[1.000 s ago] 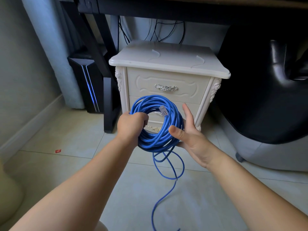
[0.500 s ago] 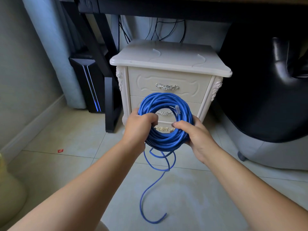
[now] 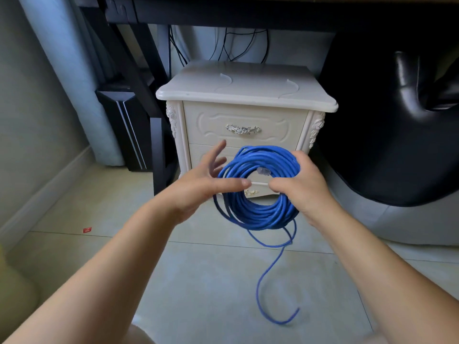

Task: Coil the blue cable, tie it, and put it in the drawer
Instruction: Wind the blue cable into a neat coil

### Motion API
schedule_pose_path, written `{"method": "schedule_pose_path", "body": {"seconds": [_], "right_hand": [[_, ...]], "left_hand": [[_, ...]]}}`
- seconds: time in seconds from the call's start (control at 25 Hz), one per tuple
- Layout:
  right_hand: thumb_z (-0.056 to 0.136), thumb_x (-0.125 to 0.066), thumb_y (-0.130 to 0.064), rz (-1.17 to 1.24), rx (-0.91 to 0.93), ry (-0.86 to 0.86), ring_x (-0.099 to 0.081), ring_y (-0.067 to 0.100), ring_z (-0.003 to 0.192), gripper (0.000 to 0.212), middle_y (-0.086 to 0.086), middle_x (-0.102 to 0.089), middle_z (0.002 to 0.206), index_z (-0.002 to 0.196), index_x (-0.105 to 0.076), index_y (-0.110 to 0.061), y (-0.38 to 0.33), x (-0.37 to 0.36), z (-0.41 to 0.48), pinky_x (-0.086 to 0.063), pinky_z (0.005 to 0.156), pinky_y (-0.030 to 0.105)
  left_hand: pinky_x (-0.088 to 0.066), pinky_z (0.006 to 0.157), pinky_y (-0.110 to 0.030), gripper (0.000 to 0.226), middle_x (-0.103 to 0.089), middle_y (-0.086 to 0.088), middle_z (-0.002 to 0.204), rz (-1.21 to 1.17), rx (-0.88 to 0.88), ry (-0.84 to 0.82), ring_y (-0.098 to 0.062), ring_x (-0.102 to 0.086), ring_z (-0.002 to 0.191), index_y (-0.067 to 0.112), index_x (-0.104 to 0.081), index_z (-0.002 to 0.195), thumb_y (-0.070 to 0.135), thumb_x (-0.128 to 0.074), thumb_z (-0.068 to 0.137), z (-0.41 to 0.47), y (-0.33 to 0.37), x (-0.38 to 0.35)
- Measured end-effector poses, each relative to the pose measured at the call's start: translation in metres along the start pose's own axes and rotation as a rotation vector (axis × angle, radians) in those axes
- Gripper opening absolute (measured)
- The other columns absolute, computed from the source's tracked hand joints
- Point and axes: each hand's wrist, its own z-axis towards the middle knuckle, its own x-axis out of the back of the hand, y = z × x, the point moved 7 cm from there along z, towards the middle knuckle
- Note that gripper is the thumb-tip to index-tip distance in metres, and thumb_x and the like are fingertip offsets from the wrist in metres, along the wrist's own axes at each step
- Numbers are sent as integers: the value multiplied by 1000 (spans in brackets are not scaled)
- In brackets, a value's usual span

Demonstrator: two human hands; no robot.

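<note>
A thick coil of blue cable (image 3: 260, 209) hangs in the air in front of a cream nightstand (image 3: 246, 95). My right hand (image 3: 301, 184) grips the coil's right side, thumb through the ring. My left hand (image 3: 206, 180) is spread at the coil's left edge, fingers straight; its thumb lies across the strands. A clear plug (image 3: 263, 171) shows inside the ring. One loose tail (image 3: 270, 289) drops from the coil and curls on the floor tiles. The nightstand's top drawer (image 3: 244, 125) with a silver handle (image 3: 243, 129) is closed. The coil covers part of the lower drawer fronts.
A black computer tower (image 3: 124, 125) and a black desk leg (image 3: 159, 150) stand left of the nightstand. At the right a large black chair (image 3: 387, 135) fills the space. Dark cables (image 3: 236, 45) hang behind. A small red scrap (image 3: 87, 229) lies on the floor.
My left hand has let go of the coil and spread its fingers. The coil has shifted right into my right hand's grip, and the loose tail has swung to the right.
</note>
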Motion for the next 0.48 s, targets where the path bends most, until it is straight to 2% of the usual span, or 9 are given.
{"method": "schedule_pose_path", "body": {"seconds": [0.08, 0.12, 0.2, 0.28, 0.36, 0.48], "right_hand": [[64, -73, -13, -183, 65, -62, -64, 14, 78, 49, -11, -66, 86, 106, -55, -31, -7, -4, -1, -51, 69, 30], [60, -73, -21, -274, 95, -103, -64, 16, 81, 51, -11, -67, 87, 105, -53, -35, -10, -8, -3, -53, 72, 33], [52, -69, -31, -402, 140, -201, -64, 16, 82, 56, -13, -66, 89, 104, -50, -41, -15, -16, -6, -54, 76, 37], [49, -69, -32, -424, 164, -309, -65, 12, 85, 62, -15, -66, 92, 106, -50, -44, -18, -24, -12, -55, 80, 38], [47, -72, -31, -411, 179, -357, -65, 10, 88, 65, -16, -67, 95, 107, -52, -45, -18, -26, -14, -56, 81, 38], [47, -71, -31, -406, 186, -376, -66, 9, 86, 63, -14, -67, 94, 107, -53, -44, -16, -26, -14, -56, 79, 37]], "left_hand": [[-29, 109, -17, 118, -28, 18, 153, 283, -101, -18, 5, -31, 136, 47, -19, 151, 32, -92, 60, -1, 8, -7], [-28, 108, -13, 116, -22, 18, 156, 447, -159, -25, 5, -27, 138, 45, -16, 152, 32, -90, 64, -1, 10, -12], [-27, 114, -22, 116, -16, 16, 158, 686, -261, -27, -1, -22, 143, 45, -13, 152, 38, -89, 65, 1, 11, -19], [-30, 112, -25, 115, -27, 14, 154, 746, -285, -9, -3, -30, 138, 44, -15, 152, 41, -88, 64, 1, 11, -20], [-39, 100, -20, 107, -48, 17, 138, 717, -252, -12, 0, -49, 120, 44, -24, 149, 38, -89, 64, 1, 11, -19], [-52, 85, -24, 78, -66, 14, 110, 703, -225, 15, -5, -64, 96, 38, -43, 132, 29, -85, 67, -1, 8, -22]]}}
